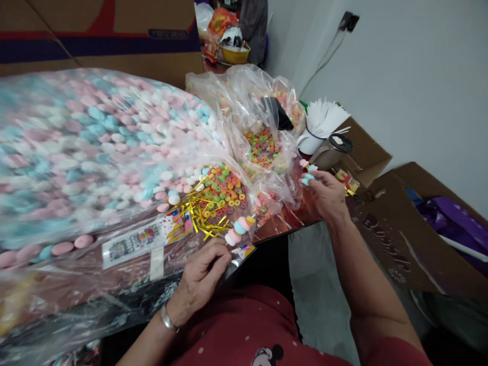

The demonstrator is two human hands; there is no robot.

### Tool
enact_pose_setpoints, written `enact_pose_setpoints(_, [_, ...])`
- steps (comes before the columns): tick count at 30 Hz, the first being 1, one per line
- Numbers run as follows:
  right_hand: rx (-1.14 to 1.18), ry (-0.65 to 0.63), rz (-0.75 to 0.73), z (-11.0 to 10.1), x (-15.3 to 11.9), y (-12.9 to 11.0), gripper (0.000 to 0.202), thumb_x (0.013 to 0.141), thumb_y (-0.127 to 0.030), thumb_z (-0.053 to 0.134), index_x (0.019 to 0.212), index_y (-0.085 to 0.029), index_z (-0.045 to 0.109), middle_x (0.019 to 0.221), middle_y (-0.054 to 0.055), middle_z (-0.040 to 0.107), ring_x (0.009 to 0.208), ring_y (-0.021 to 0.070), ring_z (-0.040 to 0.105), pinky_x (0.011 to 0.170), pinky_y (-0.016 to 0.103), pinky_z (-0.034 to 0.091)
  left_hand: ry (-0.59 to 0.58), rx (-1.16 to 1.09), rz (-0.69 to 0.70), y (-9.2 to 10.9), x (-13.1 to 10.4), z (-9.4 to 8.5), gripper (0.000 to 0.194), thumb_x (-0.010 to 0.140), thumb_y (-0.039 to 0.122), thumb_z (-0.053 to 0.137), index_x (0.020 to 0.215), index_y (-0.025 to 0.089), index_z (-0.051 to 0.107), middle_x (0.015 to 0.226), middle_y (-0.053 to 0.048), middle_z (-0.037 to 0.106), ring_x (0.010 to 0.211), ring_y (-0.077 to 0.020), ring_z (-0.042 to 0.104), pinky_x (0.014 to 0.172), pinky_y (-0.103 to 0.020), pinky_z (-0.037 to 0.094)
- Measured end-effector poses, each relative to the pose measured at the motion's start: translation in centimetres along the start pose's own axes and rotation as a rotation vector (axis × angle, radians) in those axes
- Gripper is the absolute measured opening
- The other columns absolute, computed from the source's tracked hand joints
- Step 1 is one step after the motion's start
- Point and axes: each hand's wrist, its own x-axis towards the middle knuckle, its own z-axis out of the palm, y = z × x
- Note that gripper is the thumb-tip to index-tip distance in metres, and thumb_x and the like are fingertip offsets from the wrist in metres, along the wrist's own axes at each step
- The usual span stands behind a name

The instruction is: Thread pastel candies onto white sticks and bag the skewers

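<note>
My left hand (206, 269) is closed on the lower end of a marshmallow skewer (240, 226), threaded with pink, white and blue pieces and a yellow ring near the tip. To the right, my right hand (328, 195) pinches at blue marshmallows (306, 179) by the table edge. Beside its fingertips are more pink, blue and orange pieces (307, 165); I cannot tell whether they share one stick with the blue ones. A pile of coloured cereal rings (224, 190) and gold twist ties (198, 211) lie just beyond my left hand.
A large clear bag of pastel marshmallows (110, 137) covers the left. Behind the rings stand clear bags of cereal rings (263, 147) with a black object (277, 113) on top. A white mug of paper sticks (310, 141), a lidded jar (331, 147) and cardboard boxes (396, 223) are at right.
</note>
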Motion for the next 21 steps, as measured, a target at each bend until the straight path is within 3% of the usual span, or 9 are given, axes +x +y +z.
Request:
enact_pose_setpoints(2, [0.446,-0.117,0.160,2.2,-2.7,-2.4,0.018,0.078,-0.030,0.067,0.093,-0.022,0.063,0.090,0.002,0.071,0.076,0.0165,0.068,0.072,0.034,0.057,-0.003,0.024,0.032,0.5,0.4,0.2,0.014,0.090,0.008,0.051,0.081,0.018,0.056,0.080,-0.001,0.058,0.074,-0.0108,0.054,0.067,-0.021,0.042])
enact_pose_setpoints(5, [0.712,-0.224,0.311,5.4,-6.2,-5.6,0.020,0.075,-0.030,0.073,0.092,-0.024,0.065,0.091,0.000,0.072,0.078,0.0153,0.070,0.075,0.033,0.059,-0.010,0.060,0.056,1.0,0.8,0.4,0.014,0.091,0.010,0.050,0.080,0.018,0.055,0.080,-0.002,0.058,0.074,-0.0114,0.055,0.068,-0.022,0.043])
enact_pose_setpoints(8, [0.809,-0.250,0.380,7.7,-7.9,-7.3,0.024,0.075,-0.031,0.072,0.096,-0.025,0.065,0.092,0.000,0.073,0.083,0.0168,0.071,0.079,0.036,0.060,-0.001,0.094,0.033,0.9,0.7,0.4,0.015,0.092,0.012,0.049,0.080,0.018,0.055,0.079,-0.002,0.057,0.072,-0.0118,0.054,0.067,-0.023,0.043])
enact_pose_setpoints(12, [0.873,-0.216,0.396,9.6,-8.4,-7.8,0.026,0.072,-0.031,0.074,0.095,-0.025,0.066,0.093,0.001,0.074,0.086,0.0191,0.071,0.081,0.038,0.060,0.030,0.098,-0.004,0.4,0.2,0.1,0.015,0.092,0.013,0.048,0.079,0.017,0.055,0.077,-0.002,0.056,0.071,-0.0116,0.052,0.066,-0.023,0.042])
enact_pose_setpoints(21, [0.849,-0.209,0.406,10.8,-9.3,-7.7,0.028,0.071,-0.034,0.076,0.096,-0.025,0.068,0.097,0.002,0.074,0.093,0.0222,0.070,0.085,0.043,0.058,0.060,0.106,-0.034,0.0,-0.1,-0.1,0.017,0.092,0.015,0.048,0.078,0.017,0.056,0.075,-0.002,0.057,0.069,-0.0116,0.052,0.065,-0.023,0.041])
